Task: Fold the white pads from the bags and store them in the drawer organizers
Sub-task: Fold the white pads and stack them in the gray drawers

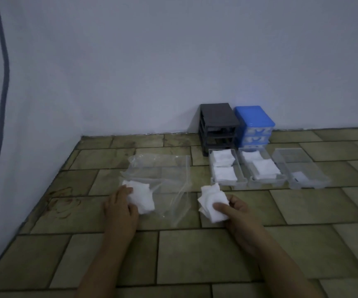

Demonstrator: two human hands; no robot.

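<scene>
Pinching a folded white pad (212, 206) between thumb and fingers of the right hand (236, 214), above the tiled floor (195, 254). Gripping a loose stack of pads (142, 196) with the left hand (120, 208), atop a clear bag (163, 168). Beyond, toward the wall: three clear drawers (227, 166), two holding pads; grey organizer (217, 125), blue organizer (254, 125).

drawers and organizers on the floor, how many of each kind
Clear drawers pulled out on the floor: 3
Grey organizer frame: 1
Blue organizer: 1
Total: 5
</scene>
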